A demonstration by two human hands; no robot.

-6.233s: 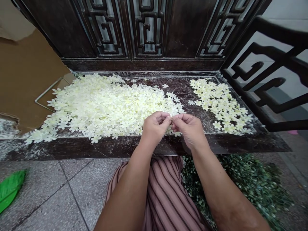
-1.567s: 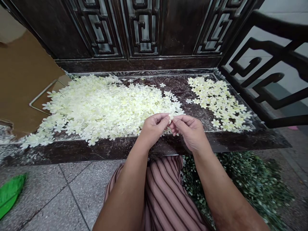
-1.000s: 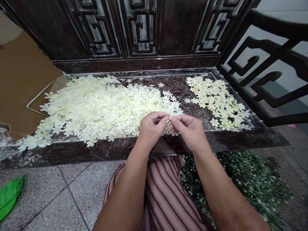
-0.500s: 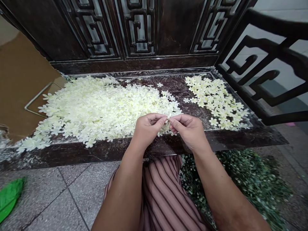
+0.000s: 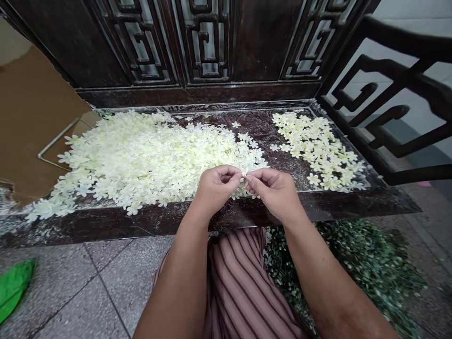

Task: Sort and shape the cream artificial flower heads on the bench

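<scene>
Thumb and fingers of my left hand [image 5: 218, 184] pinch a small white flower [image 5: 244, 173], much of which the fingertips hide. Pressed close from the other side, my right hand [image 5: 277, 187] pinches the same flower. Both hands hang over the front edge of a dark wooden bench seat [image 5: 261, 125]. A large heap of pale white flowers [image 5: 151, 150] spreads behind and left of my hands. To the right lies a smaller, looser group of flowers [image 5: 318, 146] with yellowish centres.
A brown cardboard piece [image 5: 31, 117] with a bent metal wire [image 5: 52, 143] stands at the left. A carved backrest [image 5: 205, 47] and armrest [image 5: 395, 94] border the seat. Green foliage [image 5: 367, 268] lies on the floor at right, a green leaf [image 5: 16, 285] at left.
My hands have shifted very slightly left, still pinched together at the flower. The heaps look the same.
</scene>
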